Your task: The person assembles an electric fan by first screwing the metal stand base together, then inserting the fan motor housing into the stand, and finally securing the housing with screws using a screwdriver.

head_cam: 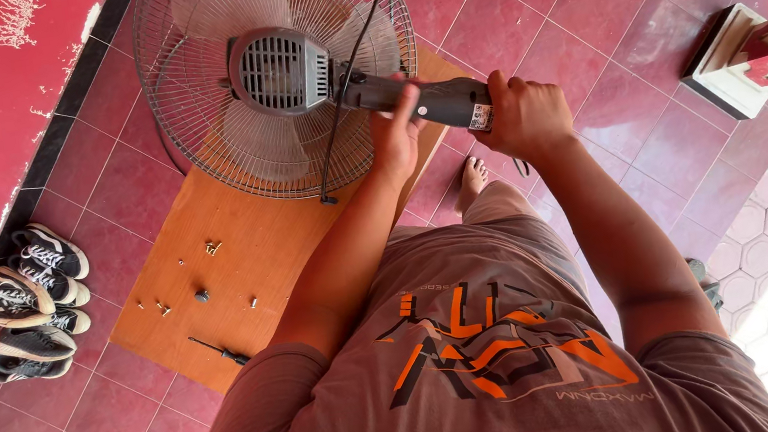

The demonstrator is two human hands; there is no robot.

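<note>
Grey plastic forms the neck (433,98) of a fan, and it is gripped by both hands above a red tiled floor (594,14). The right hand (528,115) is clenched around the outer end of the neck, fingers wrapped over it. The left hand (394,137) is pressed against the neck closer to the motor (280,70), thumb raised along the side; its fingers are curled behind the neck, so a hold on it is seen, though how tight cannot be told. The fan is held roughly level, with the motor housing and its vented back turned upward. Pale blades (226,6) are seen behind the motor, inside a round wire cage (200,151). One dark wire (348,84) is stretched across the cage from rim to rim.

Under the cage a brown board (253,261) is laid on the floor. Small screws (212,248) are scattered over the board, and a dark screwdriver (220,351) is lying near its lower edge. Black and white shoes (33,298) are lined up by the red wall, well apart from the board. A bare foot (472,181) is seen on the tiles below the hands. A white and red stand (755,53) is set at the right edge.
</note>
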